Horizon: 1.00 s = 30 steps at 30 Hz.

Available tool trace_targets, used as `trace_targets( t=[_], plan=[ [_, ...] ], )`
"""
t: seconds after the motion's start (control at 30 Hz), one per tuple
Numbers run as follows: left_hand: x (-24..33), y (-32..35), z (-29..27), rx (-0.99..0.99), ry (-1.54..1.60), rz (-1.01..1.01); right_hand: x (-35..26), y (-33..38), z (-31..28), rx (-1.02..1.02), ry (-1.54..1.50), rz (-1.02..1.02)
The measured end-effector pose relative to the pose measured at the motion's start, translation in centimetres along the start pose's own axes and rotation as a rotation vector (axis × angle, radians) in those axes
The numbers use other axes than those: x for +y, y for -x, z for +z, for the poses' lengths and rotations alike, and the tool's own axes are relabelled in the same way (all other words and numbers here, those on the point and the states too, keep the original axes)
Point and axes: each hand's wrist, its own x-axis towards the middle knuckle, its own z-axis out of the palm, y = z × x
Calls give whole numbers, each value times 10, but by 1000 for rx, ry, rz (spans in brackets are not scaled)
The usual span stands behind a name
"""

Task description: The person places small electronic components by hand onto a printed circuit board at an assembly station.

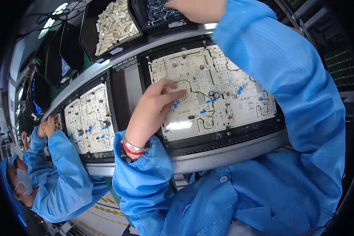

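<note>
My left hand (156,103) is over the left part of a cream-coloured circuit board (240,112), its bent fingers apart and touching or just above the surface. I see nothing held between them. The board lies in a black frame (259,131) and carries small blue parts (240,90), black-and-silver cylindrical capacitors (214,94) and several dark parts. Up at the top edge, my right hand (200,10) reaches to a black bin of small dark components (161,11). The picture's edge cuts off part of that hand, and its fingertips are not clear.
Left of the dark components stands a black bin of white rectangular parts (118,25). Metal rails (224,157) run along the line. A second board (88,118) sits in its frame to the left, where a co-worker in blue (63,185) works. More bins (63,59) stand beyond.
</note>
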Motion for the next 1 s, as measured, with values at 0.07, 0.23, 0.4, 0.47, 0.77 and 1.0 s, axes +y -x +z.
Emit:
trace_targets(
  t=[0.07, 0.23, 0.4, 0.47, 0.77, 1.0],
  plan=[
    [-3, 5, 1, 5, 82, -119, -13, -13, 5, -191, 23, 87],
    [1, -10, -8, -1, 120, -182, 7, -13, 6, -106, 70, 238],
    [5, -1, -5, 212, 371, -217, -35, -10, -30, -169, 288, 301],
    [2, -11, 6, 208, 482, -258, -1, 3, 10, 96, 26, 198],
    [27, -34, 22, 214, 605, -283, -25, 11, -20, 98, 271, 316],
    [23, -63, 39, 103, 117, -13, 4, 21, -2, 409, 17, 64]
  ],
)
